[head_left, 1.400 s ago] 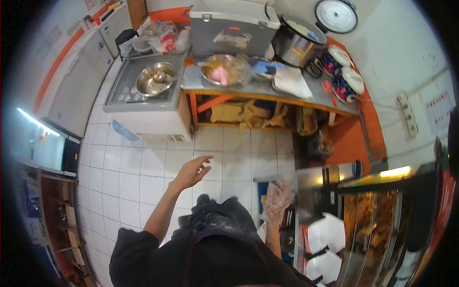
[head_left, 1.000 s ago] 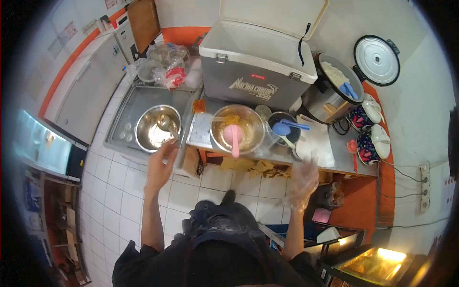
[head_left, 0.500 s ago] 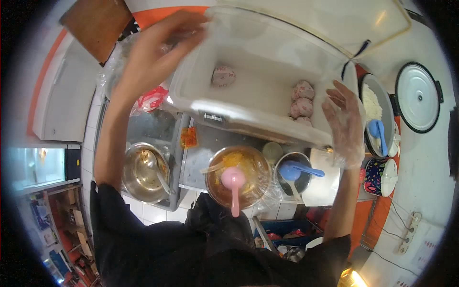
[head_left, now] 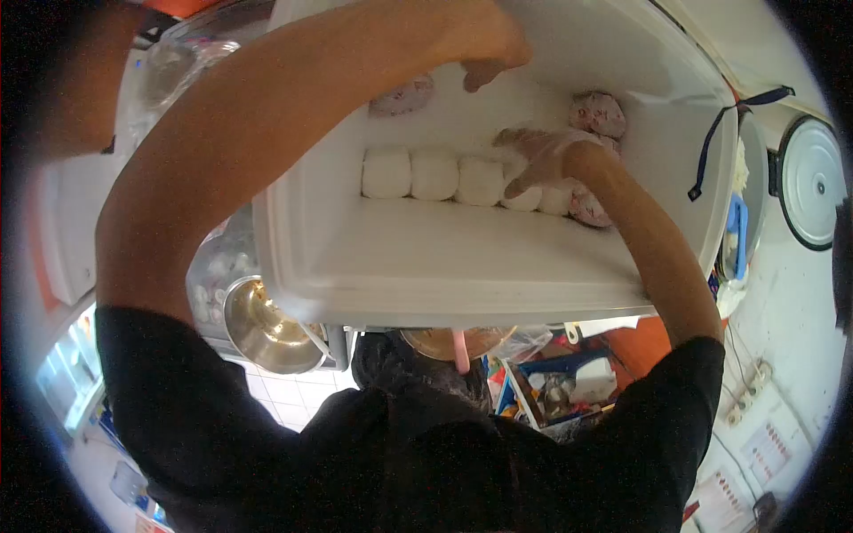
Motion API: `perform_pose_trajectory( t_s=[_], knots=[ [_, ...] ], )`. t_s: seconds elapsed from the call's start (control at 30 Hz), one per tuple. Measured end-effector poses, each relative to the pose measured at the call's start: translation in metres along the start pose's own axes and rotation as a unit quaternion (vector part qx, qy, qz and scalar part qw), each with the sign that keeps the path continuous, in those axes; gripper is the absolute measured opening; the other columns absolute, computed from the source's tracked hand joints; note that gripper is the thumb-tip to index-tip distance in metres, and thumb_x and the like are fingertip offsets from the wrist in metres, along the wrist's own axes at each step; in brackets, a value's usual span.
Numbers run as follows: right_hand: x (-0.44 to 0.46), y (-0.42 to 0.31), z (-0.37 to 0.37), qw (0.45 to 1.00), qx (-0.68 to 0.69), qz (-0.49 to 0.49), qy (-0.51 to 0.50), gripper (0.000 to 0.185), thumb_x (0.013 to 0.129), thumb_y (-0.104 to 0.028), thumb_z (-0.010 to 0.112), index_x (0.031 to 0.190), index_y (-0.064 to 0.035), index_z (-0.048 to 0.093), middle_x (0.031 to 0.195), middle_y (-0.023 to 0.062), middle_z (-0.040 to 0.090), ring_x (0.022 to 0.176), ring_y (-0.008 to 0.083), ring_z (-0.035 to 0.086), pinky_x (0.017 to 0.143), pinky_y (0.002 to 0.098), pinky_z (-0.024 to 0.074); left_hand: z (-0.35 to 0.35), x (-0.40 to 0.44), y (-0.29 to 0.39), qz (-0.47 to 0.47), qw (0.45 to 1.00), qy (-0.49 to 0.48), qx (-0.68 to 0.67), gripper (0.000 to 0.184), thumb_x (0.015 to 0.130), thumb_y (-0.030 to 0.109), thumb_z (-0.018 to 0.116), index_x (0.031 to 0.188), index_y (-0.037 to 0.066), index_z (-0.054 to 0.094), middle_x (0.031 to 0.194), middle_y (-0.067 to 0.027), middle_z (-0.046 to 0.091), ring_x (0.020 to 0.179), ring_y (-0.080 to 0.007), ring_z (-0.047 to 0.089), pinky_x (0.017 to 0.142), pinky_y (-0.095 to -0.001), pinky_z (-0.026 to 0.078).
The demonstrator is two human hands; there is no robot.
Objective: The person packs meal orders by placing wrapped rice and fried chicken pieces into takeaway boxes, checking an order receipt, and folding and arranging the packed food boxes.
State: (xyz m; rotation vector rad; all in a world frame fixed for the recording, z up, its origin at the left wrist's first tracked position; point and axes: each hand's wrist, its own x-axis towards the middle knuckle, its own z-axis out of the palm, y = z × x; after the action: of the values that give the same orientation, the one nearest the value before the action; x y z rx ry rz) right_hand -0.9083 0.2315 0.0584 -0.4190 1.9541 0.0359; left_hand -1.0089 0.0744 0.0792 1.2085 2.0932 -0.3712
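Both hands are inside a deep white cooler box (head_left: pixel 462 293). My left hand (head_left: pixel 491 49) hangs near its far wall, thumb apart from the partly hidden fingers, with nothing visible in it. In a clear plastic glove, my right hand (head_left: pixel 546 158) has its fingers spread over a row of white rounded bundles (head_left: pixel 434 173) on the floor of the box. Its thumb overlaps one white bundle, and I cannot tell if they touch. Pink-printed wrapped bundles (head_left: pixel 597 114) are stacked on the right. Another printed bundle (head_left: pixel 404 96) lies at the far left, partly behind my left forearm.
Below the box are a steel bowl (head_left: pixel 280 333) and a pink-handled scoop (head_left: pixel 460 351) over another bowl. On the right, a blue scoop (head_left: pixel 736 233) rests by a pot, and a round lid (head_left: pixel 809 184) stands against the wall. A dark strap (head_left: pixel 702 160) hangs over the box's right rim.
My view has moved in over the cooler box, showing the white row inside. Both hands have gone from its side rims into it, the left to the right, the right to the left.
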Motion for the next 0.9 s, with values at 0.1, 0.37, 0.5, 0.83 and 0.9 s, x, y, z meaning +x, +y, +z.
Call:
perform_pose_trajectory(
  t_s=[0.1,0.37,0.5,0.83,0.9],
  knots=[
    [0.021,0.004,0.023,1.000,0.019,0.004,-0.003,0.090,0.074,-0.054,0.077,0.145,-0.0113,0.042,0.143,0.0159,0.048,0.133,0.0329,0.047,0.112,0.0445,0.0373,-0.003,0.006,0.008,0.014,1.000,-0.009,0.016,0.030,0.081,0.014,0.076,0.106,-0.002,0.070,0.106,-0.0157,0.071,0.094,-0.0305,0.067,0.075,-0.0439,0.055],
    [0.050,0.002,0.022,0.996,0.053,-0.062,0.031,0.088,0.073,-0.052,0.078,0.138,-0.0030,0.047,0.137,0.0190,0.051,0.128,0.0358,0.048,0.109,0.0451,0.0388,-0.001,-0.018,0.021,-0.042,0.999,0.012,0.000,0.042,0.069,0.021,0.086,0.107,0.008,0.073,0.103,-0.0122,0.073,0.099,-0.0328,0.070,0.079,-0.0488,0.058],
    [0.056,0.004,0.018,0.989,0.126,-0.066,0.046,0.089,0.074,-0.052,0.077,0.141,-0.0019,0.044,0.139,0.0195,0.049,0.131,0.0350,0.046,0.110,0.0432,0.0376,0.009,0.000,0.019,-0.055,0.998,0.020,0.013,0.042,0.069,0.018,0.085,0.109,0.009,0.073,0.104,-0.0126,0.073,0.100,-0.0326,0.070,0.080,-0.0489,0.058],
    [0.075,-0.048,0.007,0.962,0.201,-0.183,0.012,0.105,0.069,-0.060,0.080,0.149,-0.0079,0.036,0.150,0.0187,0.041,0.138,0.0330,0.040,0.113,0.0401,0.0346,0.022,0.019,0.004,-0.039,0.994,0.100,0.023,0.041,0.070,0.015,0.082,0.110,0.009,0.073,0.107,-0.0125,0.073,0.103,-0.0315,0.069,0.083,-0.0468,0.056],
    [0.072,-0.054,0.005,0.965,0.182,-0.162,-0.098,0.107,0.067,-0.060,0.080,0.149,-0.0102,0.035,0.147,0.0189,0.044,0.136,0.0335,0.042,0.112,0.0409,0.0344,0.024,0.022,-0.003,-0.032,0.992,0.123,0.017,0.041,0.071,0.015,0.082,0.111,0.009,0.073,0.108,-0.0125,0.072,0.103,-0.0313,0.068,0.084,-0.0464,0.056]
  ],
)
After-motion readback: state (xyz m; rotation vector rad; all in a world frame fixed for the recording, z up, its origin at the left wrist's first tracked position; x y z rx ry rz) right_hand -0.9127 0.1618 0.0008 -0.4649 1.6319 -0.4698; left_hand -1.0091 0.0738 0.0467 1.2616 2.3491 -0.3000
